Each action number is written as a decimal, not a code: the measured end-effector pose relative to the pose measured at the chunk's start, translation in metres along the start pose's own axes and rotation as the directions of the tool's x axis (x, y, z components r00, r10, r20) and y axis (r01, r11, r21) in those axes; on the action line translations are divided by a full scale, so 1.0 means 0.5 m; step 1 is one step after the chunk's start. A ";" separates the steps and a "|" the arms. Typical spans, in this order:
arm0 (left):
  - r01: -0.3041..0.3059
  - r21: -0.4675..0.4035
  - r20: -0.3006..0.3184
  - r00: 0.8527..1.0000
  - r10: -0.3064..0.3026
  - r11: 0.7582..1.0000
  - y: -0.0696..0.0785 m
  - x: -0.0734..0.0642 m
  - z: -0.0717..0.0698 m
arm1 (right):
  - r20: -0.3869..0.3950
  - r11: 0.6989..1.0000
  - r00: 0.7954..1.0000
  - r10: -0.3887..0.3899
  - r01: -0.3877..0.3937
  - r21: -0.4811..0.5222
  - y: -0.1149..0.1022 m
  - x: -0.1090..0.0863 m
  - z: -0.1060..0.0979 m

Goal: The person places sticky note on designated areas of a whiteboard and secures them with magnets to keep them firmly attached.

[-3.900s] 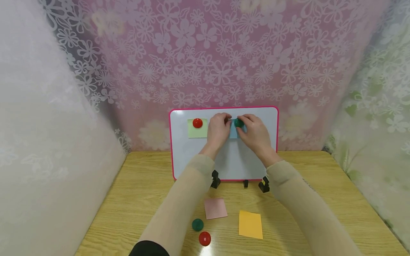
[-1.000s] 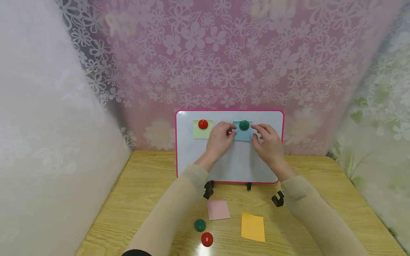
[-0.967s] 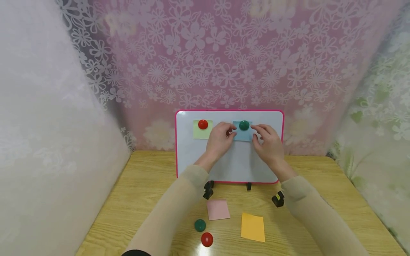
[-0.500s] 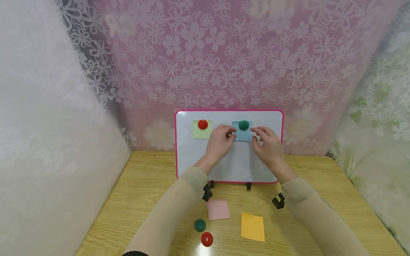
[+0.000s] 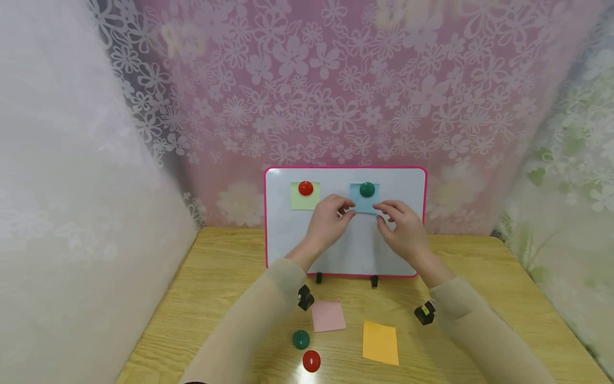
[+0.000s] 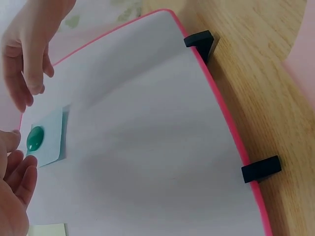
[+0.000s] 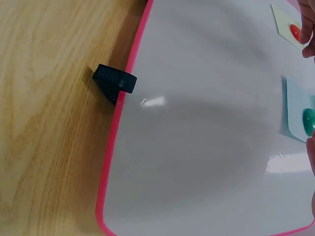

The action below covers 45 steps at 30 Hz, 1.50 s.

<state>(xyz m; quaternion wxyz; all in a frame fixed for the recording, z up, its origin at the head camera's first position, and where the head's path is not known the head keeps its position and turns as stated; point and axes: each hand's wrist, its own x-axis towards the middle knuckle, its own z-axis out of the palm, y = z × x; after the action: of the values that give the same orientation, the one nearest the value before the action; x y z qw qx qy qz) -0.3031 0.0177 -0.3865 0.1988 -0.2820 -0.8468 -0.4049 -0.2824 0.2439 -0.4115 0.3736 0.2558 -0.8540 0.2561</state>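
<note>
On a pink-framed whiteboard [image 5: 297, 240], a round green magnet [image 5: 366, 189] pins a light blue sticky note [image 5: 360, 207]. My left hand [image 5: 328, 223] is at the note's lower left edge, fingers loosely bent and holding nothing; whether the tips touch the paper I cannot tell. To the note's lower right is my right hand [image 5: 405, 229], thumb and fingers apart around air. In the left wrist view the green magnet [image 6: 35, 138] lies between both hands, and the note's lower edge lifts slightly off the board. A red magnet [image 5: 305, 188] fixes a pale green note [image 5: 299, 204] further left.
Black feet [image 5: 374, 281] support the board on the wooden table [image 5: 225, 277]. In front of it lie a pink note [image 5: 328, 316], an orange note [image 5: 380, 343], a loose green magnet [image 5: 300, 340] and a loose red magnet [image 5: 311, 361]. Patterned curtains [image 5: 336, 96] surround the table.
Earlier my right hand pinched the green magnet against the blue note; it has let go and moved right and down. My left hand has also lowered along the note. The magnet stays on the board.
</note>
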 end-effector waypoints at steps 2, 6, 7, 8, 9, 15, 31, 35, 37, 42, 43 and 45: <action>-0.017 -0.004 0.005 1.000 0.017 1.000 -0.001 -0.010 -0.001 | 0.037 1.000 0.999 -0.022 0.021 0.022 -0.006 -0.010 -0.004; -0.052 -0.013 0.004 0.999 0.052 0.999 -0.005 -0.030 -0.007 | 0.109 0.998 0.993 -0.048 0.044 0.044 -0.014 -0.029 -0.008; -0.060 -0.018 0.004 0.998 0.060 0.998 -0.005 -0.034 -0.009 | 0.119 0.998 0.992 -0.050 0.045 0.046 -0.015 -0.033 -0.008; -0.066 -0.025 0.005 0.998 0.066 0.998 -0.007 -0.039 -0.010 | 0.130 0.998 0.990 -0.048 0.042 0.048 -0.016 -0.036 -0.009; -0.071 -0.034 0.005 0.997 0.071 0.997 -0.008 -0.044 -0.012 | 0.139 0.998 0.989 -0.048 0.041 0.050 -0.017 -0.039 -0.010; -0.059 -0.105 0.009 0.998 0.060 0.993 -0.016 -0.082 -0.020 | 0.180 0.996 0.981 -0.077 0.068 0.056 -0.017 -0.056 -0.020; -0.067 -0.200 0.003 0.998 0.069 0.977 -0.059 -0.163 -0.039 | 0.492 0.988 0.862 -0.123 0.058 0.146 -0.014 -0.102 -0.035; -0.066 -0.216 0.042 0.996 0.076 0.974 -0.069 -0.179 -0.044 | 0.603 0.981 0.790 -0.112 -0.008 0.194 -0.012 -0.114 -0.038; -0.044 -0.234 0.064 0.996 0.061 0.971 -0.072 -0.189 -0.048 | 0.649 0.974 0.754 -0.106 -0.053 0.222 -0.011 -0.123 -0.037; 0.044 -0.277 0.122 0.992 -0.010 0.960 -0.077 -0.214 -0.057 | 0.713 0.958 0.694 -0.107 -0.120 0.260 -0.007 -0.151 -0.032; 0.058 -0.278 0.134 0.991 -0.021 0.959 -0.078 -0.218 -0.058 | 0.718 0.957 0.687 -0.109 -0.123 0.263 -0.007 -0.156 -0.031; 0.075 -0.277 0.150 0.988 -0.034 0.958 -0.082 -0.226 -0.060 | 0.729 0.955 0.676 -0.110 -0.130 0.265 -0.005 -0.163 -0.028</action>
<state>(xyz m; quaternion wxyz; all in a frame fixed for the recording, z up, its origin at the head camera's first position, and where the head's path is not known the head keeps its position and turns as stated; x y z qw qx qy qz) -0.2400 -0.0629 -0.4562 0.0838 -0.3126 -0.8000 -0.5052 -0.2253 0.2709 -0.4652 -0.0460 0.3853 -0.8848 0.2580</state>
